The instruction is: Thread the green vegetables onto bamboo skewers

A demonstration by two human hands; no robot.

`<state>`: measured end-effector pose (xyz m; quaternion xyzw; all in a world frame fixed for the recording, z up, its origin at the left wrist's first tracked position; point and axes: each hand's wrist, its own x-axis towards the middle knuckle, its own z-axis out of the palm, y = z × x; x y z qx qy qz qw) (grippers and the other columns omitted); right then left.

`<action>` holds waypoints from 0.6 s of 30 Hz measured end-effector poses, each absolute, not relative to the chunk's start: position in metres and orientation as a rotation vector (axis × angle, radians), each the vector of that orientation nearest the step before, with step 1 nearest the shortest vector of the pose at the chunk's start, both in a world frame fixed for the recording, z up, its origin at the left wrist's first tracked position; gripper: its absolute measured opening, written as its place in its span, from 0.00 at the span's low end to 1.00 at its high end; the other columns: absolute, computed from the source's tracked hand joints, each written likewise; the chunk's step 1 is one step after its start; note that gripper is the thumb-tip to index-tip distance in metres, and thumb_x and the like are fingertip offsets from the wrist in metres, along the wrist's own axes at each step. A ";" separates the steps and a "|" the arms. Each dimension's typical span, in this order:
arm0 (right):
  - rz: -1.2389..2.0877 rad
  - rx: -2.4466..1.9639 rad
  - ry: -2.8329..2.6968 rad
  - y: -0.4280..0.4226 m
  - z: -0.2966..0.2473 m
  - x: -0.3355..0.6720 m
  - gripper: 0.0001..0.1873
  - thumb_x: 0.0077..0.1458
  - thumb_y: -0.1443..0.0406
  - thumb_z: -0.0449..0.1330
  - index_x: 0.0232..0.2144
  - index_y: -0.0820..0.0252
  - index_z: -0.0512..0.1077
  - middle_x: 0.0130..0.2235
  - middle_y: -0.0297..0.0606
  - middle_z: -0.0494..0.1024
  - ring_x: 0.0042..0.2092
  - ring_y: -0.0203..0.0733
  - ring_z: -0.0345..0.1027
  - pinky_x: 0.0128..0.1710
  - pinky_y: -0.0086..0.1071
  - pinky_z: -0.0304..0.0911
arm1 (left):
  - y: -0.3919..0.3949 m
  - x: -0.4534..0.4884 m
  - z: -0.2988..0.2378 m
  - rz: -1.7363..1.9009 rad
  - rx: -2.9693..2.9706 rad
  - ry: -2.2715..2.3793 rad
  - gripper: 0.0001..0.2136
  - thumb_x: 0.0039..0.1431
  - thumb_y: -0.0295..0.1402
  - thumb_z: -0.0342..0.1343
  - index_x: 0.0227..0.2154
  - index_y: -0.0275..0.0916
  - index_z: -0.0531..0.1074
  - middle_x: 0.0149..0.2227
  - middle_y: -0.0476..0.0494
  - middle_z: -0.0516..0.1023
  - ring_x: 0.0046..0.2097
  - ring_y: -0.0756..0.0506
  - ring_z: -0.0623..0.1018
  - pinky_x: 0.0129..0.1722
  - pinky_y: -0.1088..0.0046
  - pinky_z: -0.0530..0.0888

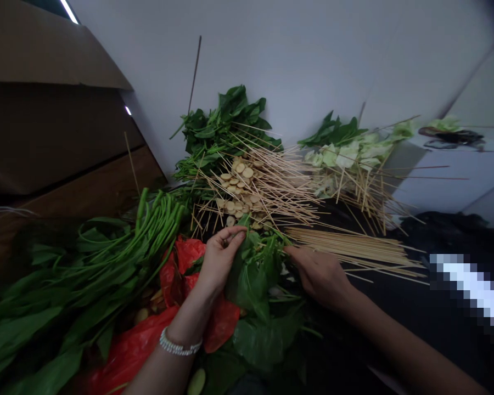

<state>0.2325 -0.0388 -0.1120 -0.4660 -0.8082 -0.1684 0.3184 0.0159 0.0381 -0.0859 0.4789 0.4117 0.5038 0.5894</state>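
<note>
While many filled sticks (255,189) are lying at the table's far edge, I am pinching green leaves (253,269) with my left hand (220,258), and my right hand (319,274) is closing on them too, with bare sticks (354,247) waiting.

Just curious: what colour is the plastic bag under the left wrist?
Red plastic bag, clearest in the head view.

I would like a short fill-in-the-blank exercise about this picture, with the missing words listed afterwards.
1. The left hand pinches a green ____ from the leaf bunch.
2. The plastic bag under the left wrist is ____.
3. The bracelet is on the ____ wrist.
4. The bare skewers lie beyond the ____ hand.

Missing words: leaf; red; left; right
</note>
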 end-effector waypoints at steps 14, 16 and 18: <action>-0.510 -1.272 -2.142 -0.038 -0.116 0.232 0.20 0.57 0.76 0.49 0.50 0.62 0.71 0.30 0.36 0.76 0.27 0.34 0.68 0.26 0.27 0.59 | 0.032 0.019 -0.085 1.236 1.514 1.038 0.08 0.52 0.35 0.63 0.34 0.42 0.82 0.36 0.45 0.83 0.40 0.44 0.78 0.43 0.70 0.72; -0.504 -1.281 -2.139 -0.038 -0.116 0.232 0.21 0.57 0.75 0.49 0.50 0.62 0.71 0.29 0.36 0.76 0.27 0.34 0.68 0.26 0.27 0.59 | 0.032 0.019 -0.085 1.243 1.513 1.036 0.08 0.52 0.35 0.63 0.34 0.42 0.82 0.36 0.45 0.83 0.40 0.44 0.78 0.43 0.70 0.72; -0.498 -1.286 -2.137 -0.038 -0.116 0.232 0.21 0.56 0.76 0.50 0.50 0.62 0.71 0.29 0.36 0.76 0.27 0.34 0.68 0.26 0.26 0.59 | 0.031 0.020 -0.084 1.242 1.521 1.030 0.07 0.52 0.35 0.63 0.34 0.42 0.82 0.36 0.46 0.83 0.40 0.45 0.78 0.43 0.70 0.72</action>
